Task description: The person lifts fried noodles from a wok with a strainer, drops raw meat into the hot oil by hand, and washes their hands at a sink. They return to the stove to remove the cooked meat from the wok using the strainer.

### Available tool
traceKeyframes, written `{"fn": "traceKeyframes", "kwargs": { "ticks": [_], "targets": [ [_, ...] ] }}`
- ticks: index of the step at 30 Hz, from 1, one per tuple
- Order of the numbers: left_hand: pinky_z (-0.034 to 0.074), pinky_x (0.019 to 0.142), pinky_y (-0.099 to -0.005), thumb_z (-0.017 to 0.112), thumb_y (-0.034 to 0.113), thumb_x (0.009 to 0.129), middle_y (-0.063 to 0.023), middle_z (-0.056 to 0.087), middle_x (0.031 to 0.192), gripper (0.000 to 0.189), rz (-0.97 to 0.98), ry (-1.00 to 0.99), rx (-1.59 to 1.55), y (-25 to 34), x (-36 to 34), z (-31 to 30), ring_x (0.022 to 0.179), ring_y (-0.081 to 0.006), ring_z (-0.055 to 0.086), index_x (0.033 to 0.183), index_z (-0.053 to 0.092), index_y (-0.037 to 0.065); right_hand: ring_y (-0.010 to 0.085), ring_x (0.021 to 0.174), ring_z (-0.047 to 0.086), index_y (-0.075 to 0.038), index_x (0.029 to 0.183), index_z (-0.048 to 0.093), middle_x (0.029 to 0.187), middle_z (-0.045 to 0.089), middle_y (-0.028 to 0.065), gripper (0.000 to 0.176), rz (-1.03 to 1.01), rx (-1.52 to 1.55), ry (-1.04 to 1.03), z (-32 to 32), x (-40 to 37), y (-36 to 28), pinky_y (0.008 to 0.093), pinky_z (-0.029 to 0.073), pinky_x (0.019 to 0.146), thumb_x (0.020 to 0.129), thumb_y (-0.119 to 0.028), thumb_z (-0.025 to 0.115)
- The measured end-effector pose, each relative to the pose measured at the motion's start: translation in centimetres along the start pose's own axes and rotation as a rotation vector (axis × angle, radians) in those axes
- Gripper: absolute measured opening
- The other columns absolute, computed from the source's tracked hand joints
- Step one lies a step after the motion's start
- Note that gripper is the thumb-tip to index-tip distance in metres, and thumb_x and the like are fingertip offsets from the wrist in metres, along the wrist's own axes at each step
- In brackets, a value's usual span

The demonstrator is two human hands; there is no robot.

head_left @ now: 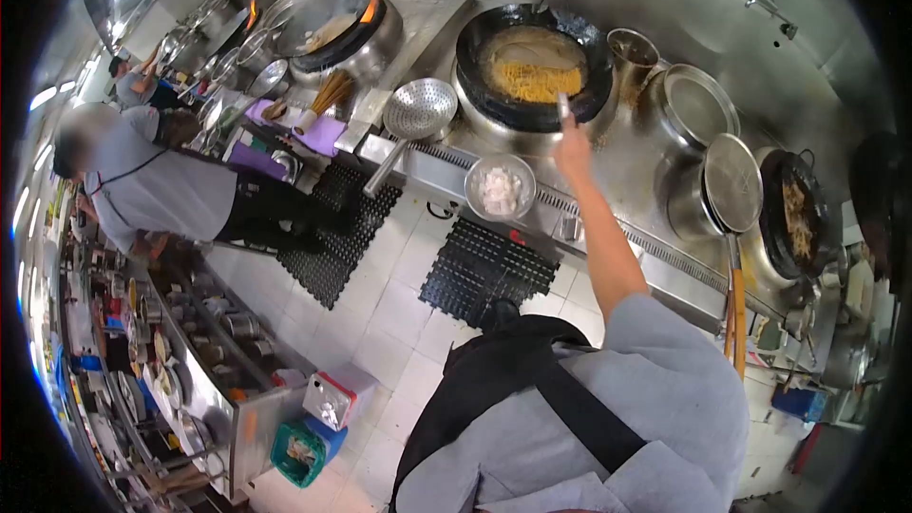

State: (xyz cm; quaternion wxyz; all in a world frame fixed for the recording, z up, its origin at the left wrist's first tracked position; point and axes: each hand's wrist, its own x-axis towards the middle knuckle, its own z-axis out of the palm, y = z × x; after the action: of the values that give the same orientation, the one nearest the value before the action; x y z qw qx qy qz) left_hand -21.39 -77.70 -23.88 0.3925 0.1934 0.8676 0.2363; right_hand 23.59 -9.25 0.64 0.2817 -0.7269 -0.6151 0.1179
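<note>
My right hand (573, 150) is closed round the handle of a metal utensil (563, 106), whose far end reaches the near rim of a large black wok (468, 95). Yellow noodles (537, 83) lie in liquid inside the wok. Below the wok, at the counter's front edge, stands a metal bowl (472, 193) with pale pieces (500, 190) in it. A perforated ladle (420, 109) rests left of the wok. My left hand is out of view.
Right of the wok are a metal pot (633, 49), a round strainer (733, 180) with a long handle and a second wok (774, 237). A co-worker (171, 176) stands at the left. Black mats (484, 271) lie on the floor.
</note>
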Motion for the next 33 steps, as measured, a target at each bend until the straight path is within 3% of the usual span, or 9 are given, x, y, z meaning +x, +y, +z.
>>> {"fn": "traceKeyframes", "kwargs": {
  "ticks": [5, 8, 12, 14, 19, 21, 23, 29, 33],
  "targets": [
    [0.051, 0.059, -0.0328, 0.061, 0.02, 0.089, -0.011, 0.066, 0.075, 0.022, 0.092, -0.247, 0.162, 6.1, 7.9, 0.4, 0.072, -0.0252, 0.068, 0.091, 0.064, -0.001, 0.0523, 0.088, 0.062, 0.01, 0.113, 0.057, 0.091, 0.064, 0.0334, 0.036, -0.164, -0.152, 0.131, -9.2, 1.6, 3.2, 0.0506, 0.051, 0.082, 0.079, 0.001, 0.05],
    [0.05, 0.056, -0.0322, 0.06, 0.021, 0.09, -0.0109, 0.066, 0.074, 0.021, 0.171, -0.374, 0.205, 10.0, 14.1, 0.6, 0.071, -0.0252, 0.068, 0.091, 0.063, 0.0, 0.0254, 0.064, 0.063, 0.005, 0.128, 0.052, 0.074, 0.061, 0.0166, 0.047, 0.073, -0.021, -0.075, -12.6, 3.6, 4.0, 0.0402, 0.051, 0.056, 0.081, 0.003, 0.05],
    [0.049, 0.052, -0.0315, 0.059, 0.021, 0.091, -0.0107, 0.065, 0.074, 0.02, 0.275, -0.493, 0.22, 15.3, 23.0, 0.4, 0.068, -0.0254, 0.067, 0.092, 0.061, 0.001, 0.0101, 0.04, 0.047, 0.01, 0.115, 0.054, 0.063, 0.057, 0.0077, 0.033, 0.381, 0.293, -0.332, -16.7, 5.7, 0.4, 0.0255, 0.031, 0.031, 0.084, 0.001, 0.053],
    [0.049, 0.05, -0.0311, 0.058, 0.022, 0.092, -0.0107, 0.065, 0.074, 0.019, 0.27, -0.526, 0.172, 18.5, 28.1, -0.3, 0.067, -0.0254, 0.067, 0.092, 0.06, 0.002, 0.0091, 0.039, 0.045, 0.011, 0.11, 0.054, 0.064, 0.057, 0.0082, 0.027, 0.465, 0.42, -0.397, -17.4, 6.3, 0.2, 0.0248, 0.029, 0.031, 0.084, 0.001, 0.054],
    [0.045, 0.044, -0.0279, 0.055, 0.024, 0.095, -0.0098, 0.063, 0.074, 0.018, -0.24, -0.692, -0.67, 31.0, 43.4, -7.3, 0.063, -0.0242, 0.066, 0.1, 0.056, 0.007, 0.0078, 0.038, 0.044, 0.009, 0.096, 0.055, 0.065, 0.057, 0.0088, 0.014, 0.556, 0.547, -0.318, -17.6, 5.7, -2.6, 0.023, 0.029, 0.031, 0.086, -0.001, 0.055],
    [0.044, 0.044, -0.028, 0.056, 0.025, 0.095, -0.0093, 0.062, 0.075, 0.02, 0.027, -0.349, -0.429, 38.1, 44.0, -8.5, 0.06, -0.0223, 0.065, 0.1, 0.056, 0.006, 0.0074, 0.038, 0.044, 0.008, 0.095, 0.055, 0.066, 0.057, 0.009, 0.013, 0.59, 0.552, -0.377, -16.3, 5.5, -3.1, 0.0226, 0.029, 0.031, 0.087, -0.002, 0.055],
    [0.044, 0.043, -0.0273, 0.057, 0.026, 0.094, -0.0075, 0.061, 0.073, 0.021, 0.057, -0.32, -0.396, 43.3, 45.4, -9.1, 0.058, -0.0203, 0.063, 0.1, 0.056, 0.006, 0.0049, 0.04, 0.042, 0.007, 0.096, 0.056, 0.069, 0.058, 0.0085, 0.012, 0.629, 0.665, -0.482, -14.4, 5.9, -2.6, 0.0212, 0.029, 0.031, 0.089, -0.003, 0.056],
    [0.047, 0.05, -0.032, 0.06, 0.019, 0.09, -0.0074, 0.063, 0.077, 0.02, 0.136, -0.511, -0.227, 46.0, 48.5, -6.3, 0.064, -0.0231, 0.067, 0.105, 0.057, 0.008, 0.0021, 0.041, 0.04, 0.003, 0.096, 0.057, 0.072, 0.058, 0.0056, 0.009, 0.624, 1.062, -0.419, -9.7, 3.3, -5.2, 0.018, 0.029, 0.032, 0.093, -0.006, 0.056],
    [0.048, 0.05, -0.0351, 0.059, 0.015, 0.087, -0.0097, 0.064, 0.079, 0.016, -0.06, -0.584, -0.154, 45.2, 41.8, -3.9, 0.067, -0.0262, 0.068, 0.102, 0.06, 0.009, 0.0024, 0.042, 0.04, 0.003, 0.102, 0.056, 0.07, 0.056, 0.0036, 0.012, 0.531, 1.067, -0.374, -8.5, -0.7, -4.9, 0.0188, 0.03, 0.032, 0.093, -0.005, 0.054]
  ]
}}
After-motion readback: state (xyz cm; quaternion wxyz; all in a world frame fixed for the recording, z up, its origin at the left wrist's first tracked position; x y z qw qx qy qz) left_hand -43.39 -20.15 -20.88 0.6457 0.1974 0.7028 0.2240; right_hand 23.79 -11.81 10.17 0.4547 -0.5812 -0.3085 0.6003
